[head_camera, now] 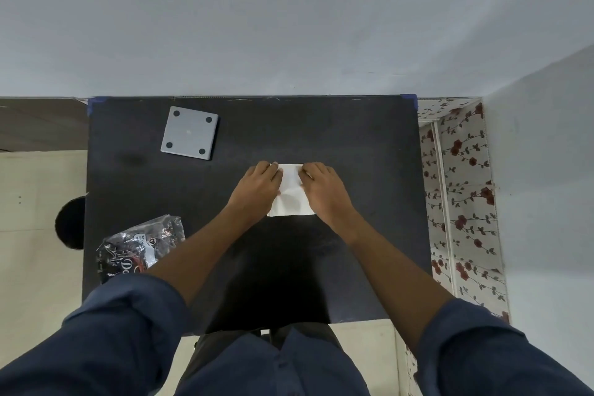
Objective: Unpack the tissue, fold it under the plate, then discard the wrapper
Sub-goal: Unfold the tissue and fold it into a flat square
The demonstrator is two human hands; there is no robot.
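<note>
Nearest, your rolled blue sleeves (128, 325) frame the view. Just past your left forearm, the crinkled wrapper (138, 247) lies at the left edge of the black desk (353, 145). Farther out, mid-desk, the white tissue (292, 191) lies flat between your hands: your left hand (258, 185) presses its left side, fingers curled onto the far corner, and your right hand (323, 186) presses the right side likewise. Beyond, far left, the grey square plate (189, 132) sits apart from the tissue.
</note>
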